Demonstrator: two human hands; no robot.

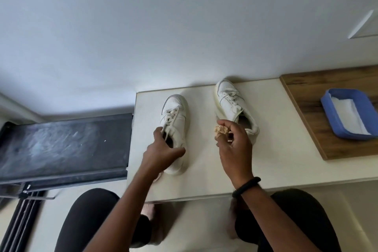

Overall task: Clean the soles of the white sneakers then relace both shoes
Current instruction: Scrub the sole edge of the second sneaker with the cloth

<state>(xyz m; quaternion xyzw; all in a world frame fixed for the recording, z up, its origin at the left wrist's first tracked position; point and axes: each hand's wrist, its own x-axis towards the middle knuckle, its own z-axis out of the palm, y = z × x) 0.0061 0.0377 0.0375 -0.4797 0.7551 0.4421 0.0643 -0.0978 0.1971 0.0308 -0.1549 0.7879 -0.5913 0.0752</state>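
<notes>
Under everything, pale table (204,182): it ran in front of the person's knees, and we judged it served as the workbench
Dark panel (61,145): it lay off the table's left edge; we could not tell what it was
Wooden board (319,129): it lay at the table's right, carrying the blue tray (327,106) well apart from the shoes
Blue tray: it held a folded white cloth (347,116), kept aside, we judged, as spare wiping stock
Left sneaker (176,112): it stood upright on its sole, laced, toe pointing away from the person
Right sneaker (231,102): it stood the same way, laced, with its toe swung slightly leftward
Left hand (161,149): its fingers curled over the left shoe's collar and its thumb pressed the side, a grasp we judged was meant to lift the shoe and turn the sole up
Right hand (235,147): it hovered between the shoes, fingertips pinching a crumpled wad (221,130), ready, we judged, to scrub that sole
Crumpled wad: it looked brownish, like paper, though we could not tell if it was damp
Black wristband (246,187): it sat on the right wrist, clear of the work
</notes>
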